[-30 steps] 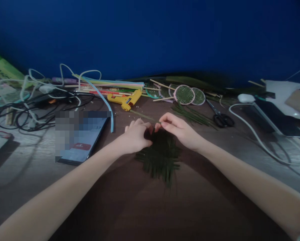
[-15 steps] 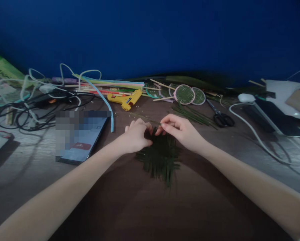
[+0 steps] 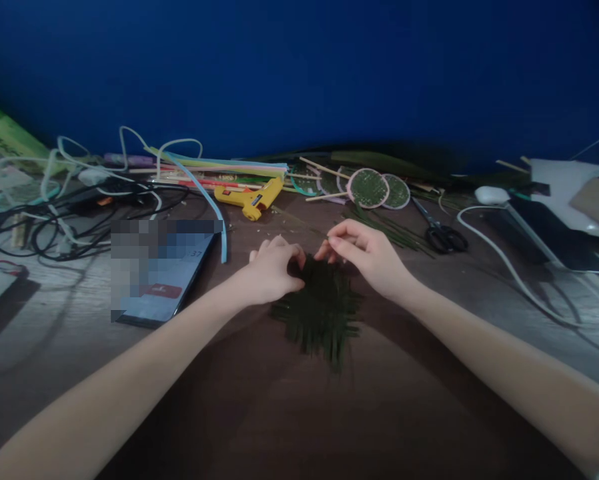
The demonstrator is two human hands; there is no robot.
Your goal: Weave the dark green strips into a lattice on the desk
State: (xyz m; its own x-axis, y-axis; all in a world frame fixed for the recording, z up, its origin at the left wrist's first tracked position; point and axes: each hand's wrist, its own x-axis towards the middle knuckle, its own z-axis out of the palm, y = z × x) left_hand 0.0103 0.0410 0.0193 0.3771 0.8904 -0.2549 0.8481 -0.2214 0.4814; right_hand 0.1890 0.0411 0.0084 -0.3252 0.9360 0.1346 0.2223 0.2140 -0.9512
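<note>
A dark green mat woven from leaf strips point(image 3: 324, 310) lies on the brown tabletop, its strip ends sticking out loose along the near and side edges. At its upper left corner is my left hand point(image 3: 276, 272), fingers curled and thumb resting on the weave, holding it. Above the mat's far edge, my right hand point(image 3: 362, 252) pinches a thin leaf strip point(image 3: 299, 220) between thumb and forefinger. That strip stretches away to the upper left, towards the glue gun. The fingertips of my left hand are partly hidden.
A yellow glue gun point(image 3: 249, 199) lies behind my hands. Round woven fans point(image 3: 368, 188), loose leaf strips point(image 3: 392, 230) and black-handled scissors point(image 3: 446, 238) sit at the back right. Left are a phone point(image 3: 174, 273), a blue strip point(image 3: 223, 240) and tangled cables point(image 3: 54, 220).
My right hand has moved slightly right and up with the leaf strip, whose far part has shifted too. My left hand and the mat stay in place.
</note>
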